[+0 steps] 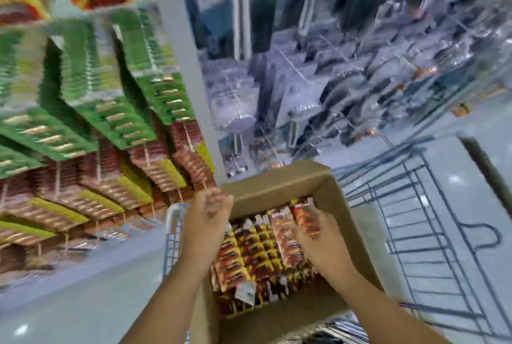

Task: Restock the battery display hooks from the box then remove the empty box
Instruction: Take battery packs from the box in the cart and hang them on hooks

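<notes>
A brown cardboard box [279,180] sits low in the middle, open at the top and packed with rows of red, yellow and black battery packs [257,249]. My left hand [207,213] hovers over the box's far left corner with its fingers loosely spread and nothing in it. My right hand [315,235] reaches into the right side of the box, its fingers on a row of red battery packs [303,215]; whether they grip a pack is blurred. On the left hang display hooks [155,166] full of red and yellow battery packs, with green packs [116,100] above them.
The box rests on a wire trolley [410,222] whose dark frame stretches to the right. A white upright post [182,72] splits the battery display from a section of clear-packed goods [318,72]. Pale floor lies at bottom left. The frame is motion-blurred.
</notes>
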### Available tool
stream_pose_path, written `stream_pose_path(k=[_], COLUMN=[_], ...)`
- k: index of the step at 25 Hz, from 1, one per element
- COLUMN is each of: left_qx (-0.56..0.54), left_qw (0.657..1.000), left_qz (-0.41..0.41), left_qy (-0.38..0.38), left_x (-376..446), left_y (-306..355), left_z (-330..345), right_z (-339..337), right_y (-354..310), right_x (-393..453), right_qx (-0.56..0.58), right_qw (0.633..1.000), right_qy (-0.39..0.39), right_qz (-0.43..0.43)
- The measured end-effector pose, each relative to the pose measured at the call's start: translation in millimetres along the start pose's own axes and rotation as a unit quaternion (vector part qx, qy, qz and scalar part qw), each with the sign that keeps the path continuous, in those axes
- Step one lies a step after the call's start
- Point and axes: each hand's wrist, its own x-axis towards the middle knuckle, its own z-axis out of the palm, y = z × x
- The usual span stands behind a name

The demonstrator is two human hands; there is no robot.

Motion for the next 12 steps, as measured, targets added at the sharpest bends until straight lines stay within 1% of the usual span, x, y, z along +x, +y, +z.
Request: stream_pose_path(k=[3, 6, 9, 12], left_qx=[0.052, 0.088, 0.127, 0.167], left_qw=[0.995, 0.984, 0.973, 0.962], left_qz=[-0.077, -0.147, -0.172, -0.19], left_qy=[-0.024, -0.049, -0.089, -0.106], left_x=[-6, -6, 0, 16], left_y=[-44, -87, -122, -148], left_z=[70, 135, 186, 220], right_z=[2, 10, 39, 69], right_y=[63, 98, 124, 141], right_x=[27, 50, 73, 91], right_qx=[-0.025, -0.05, -0.039, -0.069], right_qw=[0.998, 0.995, 0.991, 0.987], right_qy=[-0.012, -0.033, -0.042, -0.038], right_qz=[0.05, 0.079, 0.125, 0.138])
